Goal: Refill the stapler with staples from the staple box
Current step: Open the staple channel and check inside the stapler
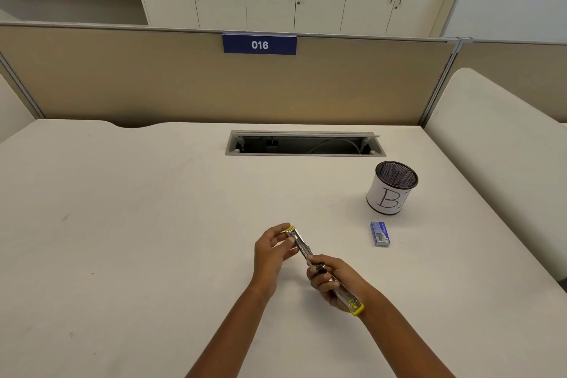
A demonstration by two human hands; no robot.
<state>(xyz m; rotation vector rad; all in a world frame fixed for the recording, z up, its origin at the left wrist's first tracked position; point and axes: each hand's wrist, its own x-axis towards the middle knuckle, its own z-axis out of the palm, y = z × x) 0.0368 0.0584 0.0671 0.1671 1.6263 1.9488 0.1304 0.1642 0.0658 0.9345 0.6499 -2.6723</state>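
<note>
A metal stapler [302, 247] with yellow ends is swung fully open into one long line above the white desk [138, 224]. My left hand [273, 250] pinches its far yellow end between thumb and fingers. My right hand [333, 281] is wrapped around the near half, whose yellow tip sticks out by my wrist. A small blue staple box [379, 234] lies closed on the desk to the right of both hands, apart from them.
A mesh pen cup [392, 188] wrapped in white paper marked "B" stands behind the staple box. An open cable hatch [303, 144] sits at the desk's back. A beige partition with a blue "016" sign [259, 44] closes off the far edge.
</note>
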